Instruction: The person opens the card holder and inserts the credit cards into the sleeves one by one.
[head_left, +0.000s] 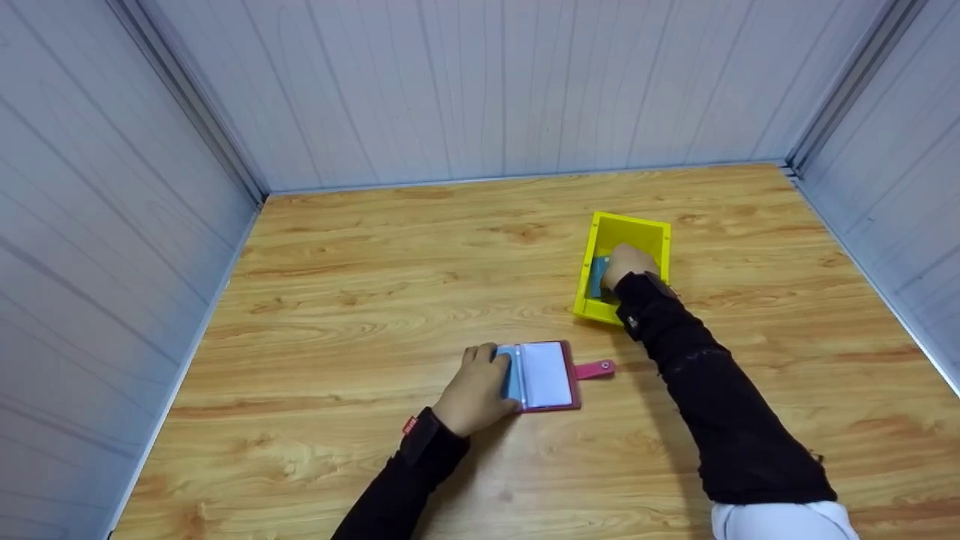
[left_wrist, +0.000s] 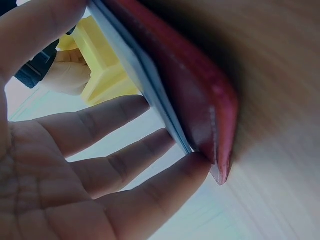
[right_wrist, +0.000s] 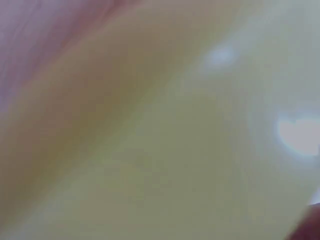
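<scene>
A red card holder (head_left: 571,375) lies spread on the wooden table, its clear sleeves showing white and light blue and its snap strap pointing right. My left hand (head_left: 478,390) holds its left side, thumb at the near edge and fingers at the far edge. Up close in the left wrist view, the fingertips (left_wrist: 197,162) press the edges of the sleeves beside the red cover (left_wrist: 200,100). My right hand (head_left: 628,264) reaches down into a yellow bin (head_left: 588,262), next to a blue card (head_left: 598,277). Its fingers are hidden there, and the right wrist view is mostly blurred yellow.
Pale panel walls (head_left: 465,90) enclose the wooden table (head_left: 360,262) at the back and both sides. The bin stands to the right of and beyond the card holder, its raised rim around my right hand.
</scene>
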